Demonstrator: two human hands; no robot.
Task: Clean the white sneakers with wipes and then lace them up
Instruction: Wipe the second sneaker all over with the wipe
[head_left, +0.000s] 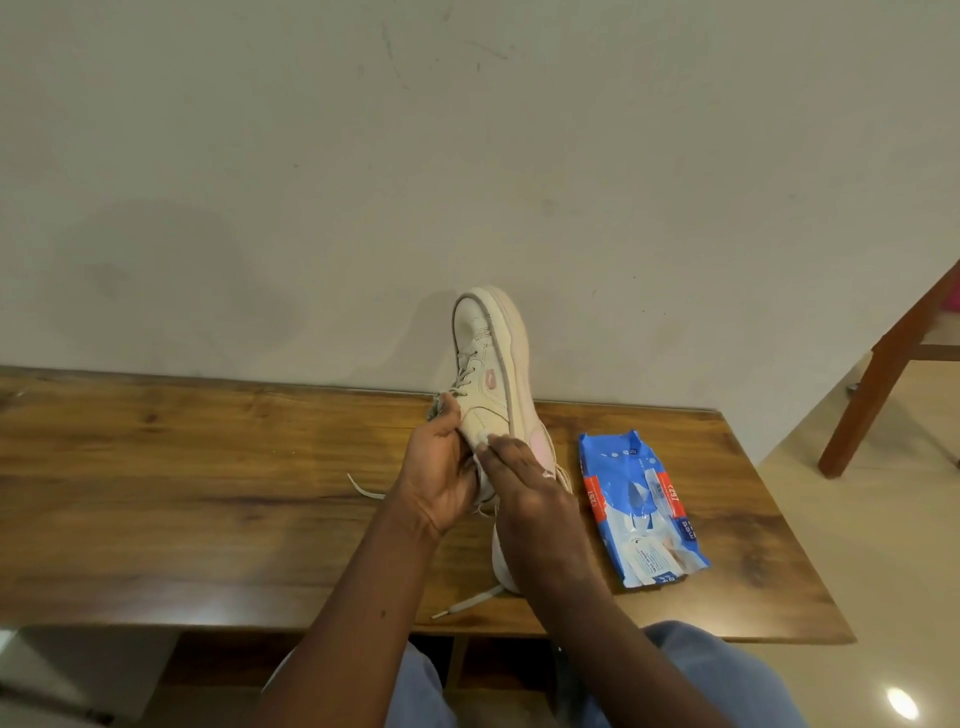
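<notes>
Head view, the only one. A white leather low-top sneaker with a pink side mark (488, 364) is held clear of the long brown wooden table (208, 493), near its far edge by the pale wall (467, 156). Its long axis runs away from the person, tilted steeply upward. The toe points up and away towards the wall and the heel is down at the hands. The laced top faces left and the thick sole faces right.

The left hand (441, 467) grips the sneaker at the collar, fingers curled round its left side and thumb up against the lace area. The right hand (524, 478) rests on the heel quarter with fingers extended and laid flat on the leather. A small white patch shows at its fingertips; whether this is a wipe cannot be told.

A second white sneaker (503, 564) lies on the table under the right wrist, mostly hidden. A loose flat white lace end (467, 605) trails from it towards the near edge.

A blue-and-white soft plastic wipes pack (641, 509) lies flat just right of the hands, apart from both sneakers. A brown wooden chair leg (883, 384) stands on the floor at far right.
</notes>
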